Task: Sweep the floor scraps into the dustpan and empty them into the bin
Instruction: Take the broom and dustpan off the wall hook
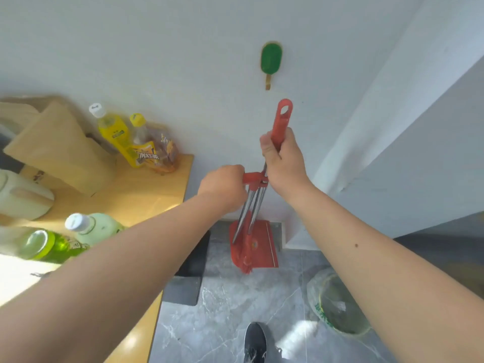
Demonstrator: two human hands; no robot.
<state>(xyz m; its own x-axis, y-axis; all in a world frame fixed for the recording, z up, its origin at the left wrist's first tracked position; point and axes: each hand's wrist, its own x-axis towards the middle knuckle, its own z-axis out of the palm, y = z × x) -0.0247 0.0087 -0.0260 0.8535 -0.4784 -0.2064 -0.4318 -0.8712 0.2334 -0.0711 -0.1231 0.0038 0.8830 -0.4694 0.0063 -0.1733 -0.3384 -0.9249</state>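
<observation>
A red dustpan [263,244] stands upright on the grey floor against the white wall, with a red broom head [242,258] resting in front of it. Two metal poles rise from them. My right hand [281,158] is closed around the red broom handle [282,119], whose top has a hanging hole. My left hand [222,188] grips the red dustpan handle [251,177] just left of the poles. A bin [337,302] lined with a clear plastic bag stands on the floor at lower right. No scraps are visible on the floor.
A wooden table [146,189] on the left carries several drink bottles, a white jug and a brown paper bag [57,150]. A green wall hook [271,60] hangs above the handles. A dark mat [188,279] lies beside the table. My shoe [255,341] is at the bottom.
</observation>
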